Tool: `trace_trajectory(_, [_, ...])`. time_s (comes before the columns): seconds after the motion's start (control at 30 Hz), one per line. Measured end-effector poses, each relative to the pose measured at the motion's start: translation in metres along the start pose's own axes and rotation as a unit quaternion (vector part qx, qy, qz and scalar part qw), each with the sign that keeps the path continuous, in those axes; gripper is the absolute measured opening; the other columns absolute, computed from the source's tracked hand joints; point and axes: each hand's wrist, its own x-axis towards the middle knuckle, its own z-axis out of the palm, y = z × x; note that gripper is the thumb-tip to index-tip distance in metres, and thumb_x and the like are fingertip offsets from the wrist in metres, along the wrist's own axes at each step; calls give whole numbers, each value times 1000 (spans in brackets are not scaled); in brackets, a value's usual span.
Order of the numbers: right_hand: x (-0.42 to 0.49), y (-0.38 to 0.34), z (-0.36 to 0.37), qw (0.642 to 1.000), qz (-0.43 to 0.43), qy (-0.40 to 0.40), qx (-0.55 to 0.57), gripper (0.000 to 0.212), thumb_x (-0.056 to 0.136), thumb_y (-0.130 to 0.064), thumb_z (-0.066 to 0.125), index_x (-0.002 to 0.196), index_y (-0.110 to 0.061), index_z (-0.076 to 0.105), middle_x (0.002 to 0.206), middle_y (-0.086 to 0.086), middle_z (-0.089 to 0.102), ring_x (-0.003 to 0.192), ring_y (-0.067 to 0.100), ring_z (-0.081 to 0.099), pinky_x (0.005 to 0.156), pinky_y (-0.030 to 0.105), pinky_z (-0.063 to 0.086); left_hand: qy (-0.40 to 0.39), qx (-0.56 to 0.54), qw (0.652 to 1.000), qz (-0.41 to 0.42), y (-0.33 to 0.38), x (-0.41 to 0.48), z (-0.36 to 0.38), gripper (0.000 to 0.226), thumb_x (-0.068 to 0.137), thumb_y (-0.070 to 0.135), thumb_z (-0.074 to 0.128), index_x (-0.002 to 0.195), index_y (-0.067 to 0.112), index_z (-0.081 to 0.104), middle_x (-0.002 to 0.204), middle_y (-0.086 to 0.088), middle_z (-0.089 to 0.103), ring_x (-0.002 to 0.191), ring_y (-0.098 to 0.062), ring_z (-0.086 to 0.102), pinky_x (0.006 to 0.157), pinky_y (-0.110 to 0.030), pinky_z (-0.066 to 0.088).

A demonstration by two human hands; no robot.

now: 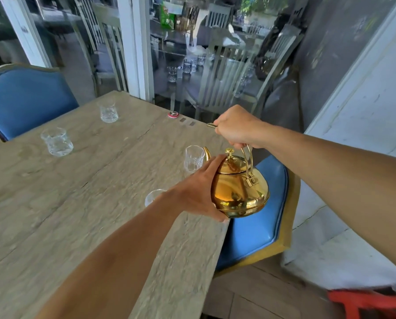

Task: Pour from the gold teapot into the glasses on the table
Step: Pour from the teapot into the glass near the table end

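The gold teapot (239, 189) hangs over the right edge of the stone-look table (77, 203), lid on, spout pointing away towards a cut-glass tumbler (193, 158). My right hand (237, 128) grips the top of its wire handle. My left hand (197, 194) is pressed against the pot's left side and underside. Just behind my left wrist a second glass (152, 196) shows only its rim. Two more glasses stand farther left, one (57, 142) in the middle and one (109, 112) at the far side. All visible glasses look empty.
A small red round object (174, 114) lies at the table's far edge by a glass wall. One blue padded chair (256, 226) stands under the teapot at the right; another blue chair (24, 100) is at the far left. A red stool (372, 305) sits bottom right.
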Motion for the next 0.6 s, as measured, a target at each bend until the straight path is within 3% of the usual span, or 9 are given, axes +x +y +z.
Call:
trace_trajectory(0.07, [14, 3, 3, 1000, 0, -6, -21, 24, 92, -9, 48, 101, -5, 71, 66, 13, 54, 45, 22, 48, 44, 24, 40, -6, -12, 1000, -1, -6, 9, 0, 149, 54, 40, 101, 158, 40, -6, 158, 13, 21, 136, -10, 34, 112, -31, 37])
trace_trajectory(0.13, [27, 6, 5, 999, 3, -13, -45, 19, 91, -10, 49, 77, -9, 63, 64, 13, 52, 42, 22, 46, 42, 24, 37, -13, -22, 1000, -5, -11, 16, 0, 148, 55, 38, 101, 160, 37, -4, 157, 12, 24, 132, -7, 35, 109, -28, 37])
trace_trajectory(0.17, [33, 7, 7, 998, 6, -16, -55, 19, 90, -11, 50, 75, -8, 61, 62, 13, 51, 41, 21, 45, 41, 24, 36, -15, -27, 999, -7, -14, 19, 0, 148, 55, 37, 101, 160, 34, -3, 157, 11, 26, 130, -6, 35, 107, -27, 37])
trace_trajectory(0.3, [54, 8, 12, 995, 15, -36, -89, 29, 88, -16, 51, 94, 2, 73, 60, 15, 55, 48, 23, 51, 43, 25, 38, -17, -52, 998, -13, -24, 29, 0, 144, 58, 33, 101, 161, 32, 1, 148, 15, 32, 126, -4, 34, 103, -22, 34])
trace_trajectory(0.4, [66, 5, 16, 993, 11, -56, -106, 33, 89, -18, 50, 91, 6, 73, 54, 13, 53, 51, 23, 52, 49, 28, 40, -13, -66, 997, -26, -32, 34, 0, 144, 58, 34, 101, 161, 34, 0, 140, 19, 32, 127, -6, 36, 103, -23, 35])
trace_trajectory(0.5, [77, 1, 20, 991, 11, -71, -116, 29, 89, -18, 48, 78, 3, 64, 50, 12, 51, 49, 23, 51, 53, 31, 44, -10, -77, 996, -38, -39, 39, -1, 146, 56, 38, 101, 161, 37, -1, 151, 13, 34, 135, -11, 36, 113, -32, 37])
trace_trajectory(0.6, [89, -4, 24, 989, 11, -78, -129, 31, 86, -21, 49, 85, 3, 69, 54, 12, 56, 54, 24, 55, 61, 38, 52, -2, -85, 995, -42, -45, 45, -1, 147, 52, 45, 100, 160, 43, 0, 153, 13, 37, 139, -14, 39, 117, -40, 39])
